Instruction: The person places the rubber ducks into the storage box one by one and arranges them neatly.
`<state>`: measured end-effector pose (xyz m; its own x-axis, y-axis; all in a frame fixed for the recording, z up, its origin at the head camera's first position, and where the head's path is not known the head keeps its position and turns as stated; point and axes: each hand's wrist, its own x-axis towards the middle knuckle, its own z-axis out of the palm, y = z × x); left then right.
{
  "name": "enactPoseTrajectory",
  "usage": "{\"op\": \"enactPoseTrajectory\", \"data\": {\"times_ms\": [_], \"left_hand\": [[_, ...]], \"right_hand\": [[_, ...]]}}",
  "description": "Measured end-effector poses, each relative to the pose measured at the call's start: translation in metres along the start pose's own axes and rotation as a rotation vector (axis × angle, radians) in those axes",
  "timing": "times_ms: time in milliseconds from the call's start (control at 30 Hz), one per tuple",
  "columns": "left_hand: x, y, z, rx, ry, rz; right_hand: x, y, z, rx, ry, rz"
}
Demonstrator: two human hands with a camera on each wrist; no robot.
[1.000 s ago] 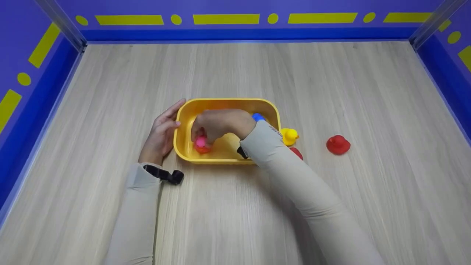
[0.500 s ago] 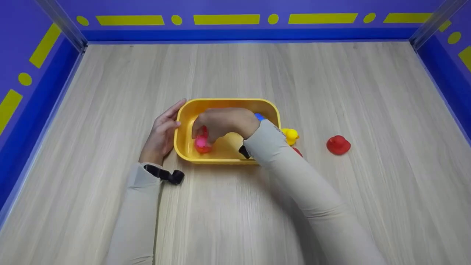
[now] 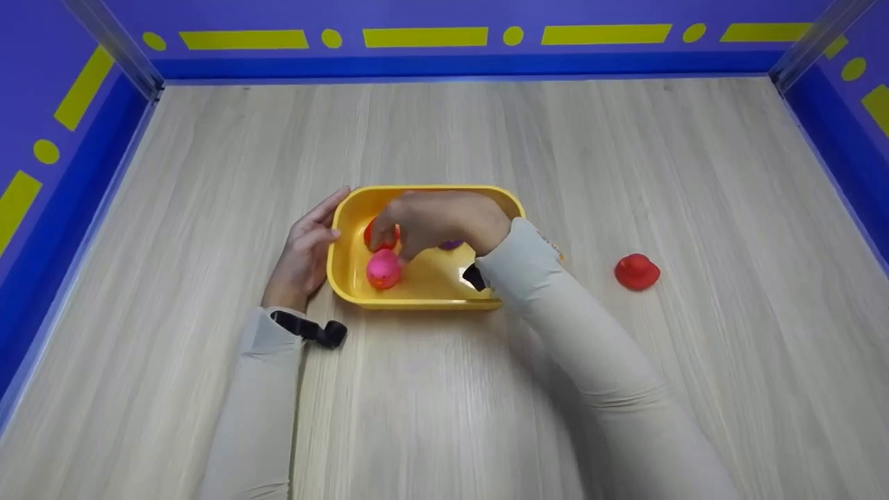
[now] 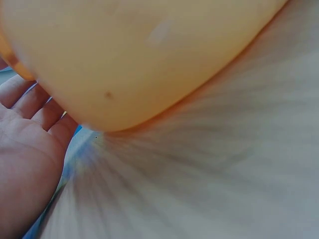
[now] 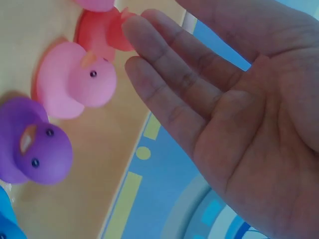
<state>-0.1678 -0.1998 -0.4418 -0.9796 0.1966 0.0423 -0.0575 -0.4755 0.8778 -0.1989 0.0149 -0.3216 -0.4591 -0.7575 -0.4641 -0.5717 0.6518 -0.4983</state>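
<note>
My left hand [image 3: 303,243] rests against the left end of a yellow plastic bin [image 3: 417,304], thumb at the rim and fingers along the outer wall. In the left wrist view the bin [image 4: 149,64] fills the top, and straight fingers meet it. My right hand [image 3: 444,219] is over the bin with its fingers extended and nothing held. Below its fingertips lies a red rubber duck [image 3: 376,235], partly covered, with a pink duck [image 3: 384,269] in front of it. The right wrist view shows a pink duck [image 5: 75,82], a purple duck [image 5: 35,142] and part of a blue duck [image 5: 7,219].
A red duck [image 3: 637,271] stands alone on the wooden table [image 3: 729,382], right of the bin. The right sleeve [image 3: 590,333] crosses the bin's right end and hides what is behind it. Blue and purple walls [image 3: 444,66] with yellow marks border the table.
My right hand has drawn back to the right and away from the pink duck, uncovering the red duck beside it. The sleeve now hides the yellow duck's body. My left hand has stayed put.
</note>
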Motion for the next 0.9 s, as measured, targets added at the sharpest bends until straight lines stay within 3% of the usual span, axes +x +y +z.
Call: {"op": "enactPoseTrajectory", "data": {"times_ms": [233, 700, 900], "left_hand": [[0.0, -0.001, 0.0, -0.004, 0.031, -0.001], [0.001, 0.0, 0.002, 0.026, 0.043, -0.001], [0.0, -0.001, 0.002, 0.022, 0.038, 0.003]], "right_hand": [[-0.008, 0.004, -0.005, -0.017, 0.012, 0.012], [-0.036, 0.022, -0.01, -0.004, 0.08, 0.111], [-0.046, 0.033, -0.009, -0.013, 0.119, 0.052]]}}
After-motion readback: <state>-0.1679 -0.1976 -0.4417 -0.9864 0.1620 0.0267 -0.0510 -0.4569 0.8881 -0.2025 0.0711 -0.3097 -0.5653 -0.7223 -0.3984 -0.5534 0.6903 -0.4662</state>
